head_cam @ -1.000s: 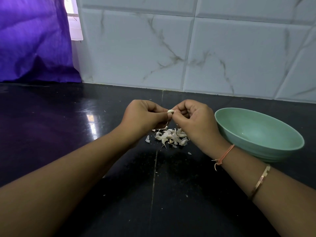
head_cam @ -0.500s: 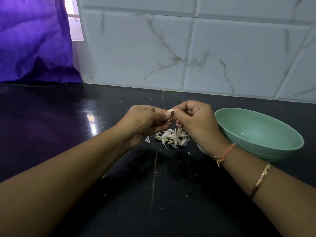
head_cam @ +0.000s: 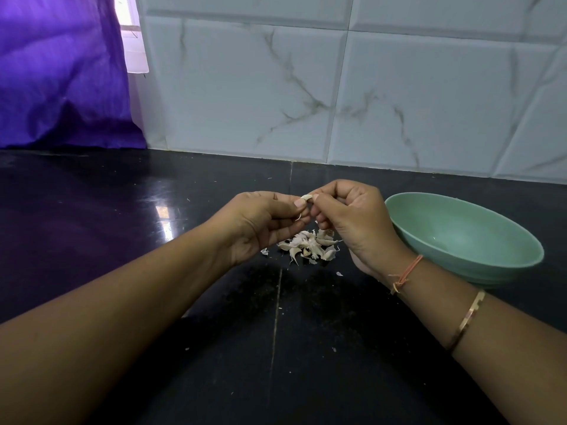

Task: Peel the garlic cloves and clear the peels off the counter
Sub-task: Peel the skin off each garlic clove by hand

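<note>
A small pale garlic clove (head_cam: 306, 197) is pinched between the fingertips of both hands above the black counter (head_cam: 153, 240). My left hand (head_cam: 260, 220) holds it from the left, fingers curled, with a thin curl of peel hanging under the thumb. My right hand (head_cam: 352, 216) pinches it from the right. Below the hands lies a small heap of whitish garlic peels (head_cam: 310, 245). A pale green bowl (head_cam: 478, 271) stands just right of my right wrist; what lies in it is hidden from here.
A white marble-look tiled wall (head_cam: 337, 93) backs the counter. A purple curtain (head_cam: 58, 75) hangs at the far left beside a window edge. Tiny peel flakes (head_cam: 339, 273) are scattered on the counter near the heap.
Both hands have stayed together on the clove, shifting only slightly; the left hand has turned a little lower. The peel heap and bowl have not moved.
</note>
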`<state>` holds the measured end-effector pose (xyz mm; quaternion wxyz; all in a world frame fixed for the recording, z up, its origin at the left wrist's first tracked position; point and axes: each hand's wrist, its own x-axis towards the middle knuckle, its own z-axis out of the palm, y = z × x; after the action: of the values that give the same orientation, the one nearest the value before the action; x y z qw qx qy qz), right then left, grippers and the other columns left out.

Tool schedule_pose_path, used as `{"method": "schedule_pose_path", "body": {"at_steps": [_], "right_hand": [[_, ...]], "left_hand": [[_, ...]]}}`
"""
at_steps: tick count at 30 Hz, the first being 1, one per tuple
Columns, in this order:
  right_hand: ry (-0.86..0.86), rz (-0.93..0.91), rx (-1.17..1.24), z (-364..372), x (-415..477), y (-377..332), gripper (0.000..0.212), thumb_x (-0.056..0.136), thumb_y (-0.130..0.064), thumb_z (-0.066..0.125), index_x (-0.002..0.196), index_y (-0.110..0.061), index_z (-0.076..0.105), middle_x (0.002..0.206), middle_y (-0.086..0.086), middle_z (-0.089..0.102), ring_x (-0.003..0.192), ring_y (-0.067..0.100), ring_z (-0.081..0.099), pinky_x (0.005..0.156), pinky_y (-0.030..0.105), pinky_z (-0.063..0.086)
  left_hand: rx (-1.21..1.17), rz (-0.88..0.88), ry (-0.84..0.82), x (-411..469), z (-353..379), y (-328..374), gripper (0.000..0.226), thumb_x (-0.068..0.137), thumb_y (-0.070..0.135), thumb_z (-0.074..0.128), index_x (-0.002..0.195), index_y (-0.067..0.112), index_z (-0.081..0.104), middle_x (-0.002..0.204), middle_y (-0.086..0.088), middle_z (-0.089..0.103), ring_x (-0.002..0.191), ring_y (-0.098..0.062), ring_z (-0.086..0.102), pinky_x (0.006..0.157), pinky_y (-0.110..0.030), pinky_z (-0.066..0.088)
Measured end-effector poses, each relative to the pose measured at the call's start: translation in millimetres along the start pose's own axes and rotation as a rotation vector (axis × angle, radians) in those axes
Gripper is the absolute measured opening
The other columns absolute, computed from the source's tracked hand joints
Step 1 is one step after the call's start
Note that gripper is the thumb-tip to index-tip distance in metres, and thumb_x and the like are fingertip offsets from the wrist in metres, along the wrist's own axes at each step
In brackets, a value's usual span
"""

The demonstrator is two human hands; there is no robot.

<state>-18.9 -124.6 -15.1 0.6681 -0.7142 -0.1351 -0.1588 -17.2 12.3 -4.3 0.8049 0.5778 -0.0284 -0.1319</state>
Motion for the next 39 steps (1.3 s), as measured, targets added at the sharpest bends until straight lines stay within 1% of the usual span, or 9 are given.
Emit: {"method": "schedule_pose_path", "body": {"at_steps": [5,10,15,19,22,24,31,36,39], "right_hand": [[0.01,0.059,0.067,0.7,0.1,0.3,0.014,0.083,0.007,0.053,0.072,0.004,0.062,0.052,0.003,0.056,0.042,0.005,0.047,0.044,0.014,0.04],[0.015,0.059,0.093,0.2,1.4,-0.5,0.019,0.083,0.006,0.052,0.07,-0.002,0.063,0.057,0.003,0.057,0.049,0.005,0.049,0.048,0.015,0.041],[-0.001,0.057,0.113,2.5,1.3,0.0,0.02,0.087,0.004,0.051,0.074,-0.002,0.065,0.062,0.006,0.06,0.051,0.006,0.05,0.049,0.015,0.043],[-0.025,0.079,0.136,0.5,1.6,-2.7,0.018,0.088,0.0,0.052,0.076,0.001,0.065,0.061,0.007,0.061,0.051,0.009,0.053,0.05,0.018,0.046],[-0.042,0.077,0.145,-1.2,1.6,-2.3,0.017,0.088,-0.008,0.058,0.079,0.004,0.065,0.066,0.011,0.06,0.056,0.013,0.053,0.054,0.02,0.047],[-0.055,0.062,0.126,-1.4,1.1,-0.3,0.013,0.086,-0.011,0.063,0.077,-0.001,0.065,0.067,0.011,0.06,0.059,0.013,0.054,0.056,0.021,0.049],[-0.074,0.039,0.105,-3.4,2.4,4.2,0.005,0.085,0.0,0.062,0.081,-0.002,0.066,0.067,0.008,0.064,0.058,0.009,0.058,0.057,0.017,0.05],[-0.071,0.032,0.097,-2.8,1.9,4.3,0.011,0.086,0.002,0.06,0.08,-0.004,0.066,0.064,0.004,0.065,0.058,0.008,0.058,0.058,0.017,0.051],[-0.076,0.057,0.114,-2.2,1.4,2.8,0.018,0.09,0.002,0.052,0.082,-0.005,0.066,0.07,0.008,0.064,0.064,0.013,0.058,0.062,0.021,0.052]], "left_hand": [[-0.049,-0.031,-0.022,-1.3,-0.6,1.5,0.016,0.085,-0.004,0.054,0.074,-0.001,0.065,0.061,-0.008,0.067,0.056,-0.009,0.066,0.056,-0.017,0.055],[-0.087,-0.062,-0.055,-2.6,1.6,1.0,0.016,0.087,-0.002,0.051,0.077,0.001,0.063,0.059,-0.004,0.066,0.053,-0.007,0.065,0.055,-0.015,0.055],[-0.072,-0.023,-0.045,-0.2,-2.4,1.3,0.012,0.085,0.001,0.055,0.079,0.002,0.065,0.063,-0.004,0.068,0.057,-0.008,0.066,0.058,-0.015,0.055],[0.026,0.053,0.012,2.3,-2.9,-1.8,0.007,0.083,0.001,0.059,0.079,0.001,0.065,0.065,-0.006,0.068,0.059,-0.009,0.067,0.056,-0.016,0.055],[0.049,0.094,0.034,3.4,-2.9,-3.2,0.005,0.082,0.001,0.061,0.081,0.0,0.065,0.068,-0.008,0.069,0.061,-0.01,0.067,0.057,-0.017,0.055],[0.049,0.106,0.032,3.2,-3.2,-3.1,0.005,0.082,0.0,0.061,0.08,0.001,0.065,0.067,-0.007,0.069,0.061,-0.01,0.068,0.058,-0.017,0.055],[0.042,0.086,0.029,2.8,-2.7,-3.3,0.009,0.083,0.0,0.059,0.076,0.001,0.065,0.063,-0.005,0.068,0.059,-0.01,0.067,0.06,-0.017,0.056],[0.025,0.076,0.029,3.5,-2.3,-4.1,0.01,0.084,0.001,0.059,0.076,0.002,0.065,0.064,-0.006,0.069,0.06,-0.01,0.067,0.061,-0.017,0.056],[0.008,0.095,0.039,4.2,-2.8,-4.5,0.009,0.084,0.001,0.059,0.078,0.002,0.066,0.066,-0.005,0.07,0.061,-0.008,0.068,0.063,-0.017,0.056]]}}
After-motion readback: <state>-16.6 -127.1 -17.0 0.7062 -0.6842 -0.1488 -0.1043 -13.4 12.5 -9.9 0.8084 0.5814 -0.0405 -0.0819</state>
